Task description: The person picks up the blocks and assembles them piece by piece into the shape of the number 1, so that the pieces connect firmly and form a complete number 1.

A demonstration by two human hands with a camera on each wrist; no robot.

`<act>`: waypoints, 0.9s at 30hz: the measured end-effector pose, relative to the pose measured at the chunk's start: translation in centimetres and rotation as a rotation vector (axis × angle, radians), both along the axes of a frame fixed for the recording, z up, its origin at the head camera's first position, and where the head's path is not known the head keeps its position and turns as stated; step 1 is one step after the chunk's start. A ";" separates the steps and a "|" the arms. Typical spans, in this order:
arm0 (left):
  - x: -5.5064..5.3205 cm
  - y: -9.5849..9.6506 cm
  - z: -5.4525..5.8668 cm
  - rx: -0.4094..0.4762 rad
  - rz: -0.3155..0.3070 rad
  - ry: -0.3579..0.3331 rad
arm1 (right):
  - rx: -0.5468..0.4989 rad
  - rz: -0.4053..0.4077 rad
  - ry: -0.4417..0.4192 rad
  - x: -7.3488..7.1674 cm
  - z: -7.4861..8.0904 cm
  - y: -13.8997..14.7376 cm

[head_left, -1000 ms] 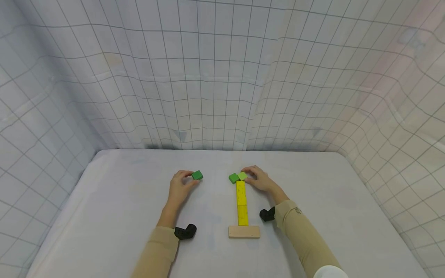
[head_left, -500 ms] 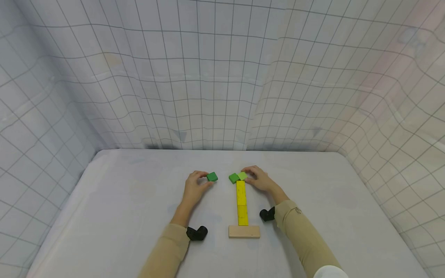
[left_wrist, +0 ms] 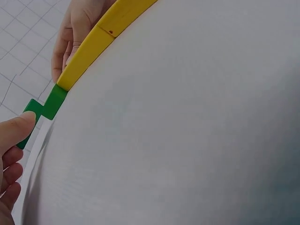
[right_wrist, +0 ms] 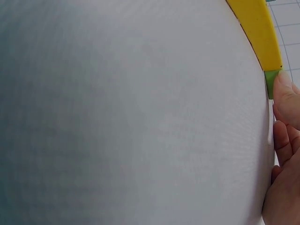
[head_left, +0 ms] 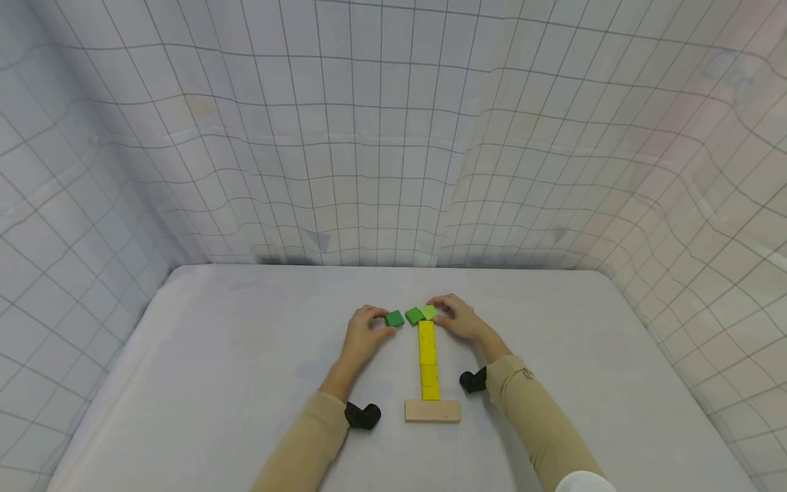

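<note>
My left hand [head_left: 365, 333] pinches a dark green block [head_left: 394, 319] between thumb and fingers. In the head view a small gap separates that block from a mid-green block [head_left: 415, 316]. Beside the mid-green one sits a light green block [head_left: 429, 312], which my right hand [head_left: 460, 320] pinches from its right side. Two yellow blocks [head_left: 427, 343] run end to end below the green pair, down to a plain wooden block [head_left: 432, 411] lying crosswise. In the right wrist view my thumb partly covers the light green block [right_wrist: 270, 83].
A white cloth covers the table [head_left: 215, 369]. Behind it and at both sides hang white curtains [head_left: 393, 150] with a grid pattern. A black wrist device [head_left: 363, 415] sits at the left cuff, another black device [head_left: 473, 380] at the right.
My left hand has carried the dark green block rightward across the table, close to the mid-green block. The right hand and the other blocks have stayed in place.
</note>
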State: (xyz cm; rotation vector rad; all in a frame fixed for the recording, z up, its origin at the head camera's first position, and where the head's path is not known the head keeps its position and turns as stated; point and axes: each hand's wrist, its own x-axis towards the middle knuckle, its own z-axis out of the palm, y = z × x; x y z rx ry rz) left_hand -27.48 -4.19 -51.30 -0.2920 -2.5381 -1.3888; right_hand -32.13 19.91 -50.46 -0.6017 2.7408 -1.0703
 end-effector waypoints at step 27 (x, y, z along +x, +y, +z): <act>0.1 1.6 -0.6 -0.097 -0.027 -0.004 | -0.001 -0.016 -0.015 0.2 0.3 -0.1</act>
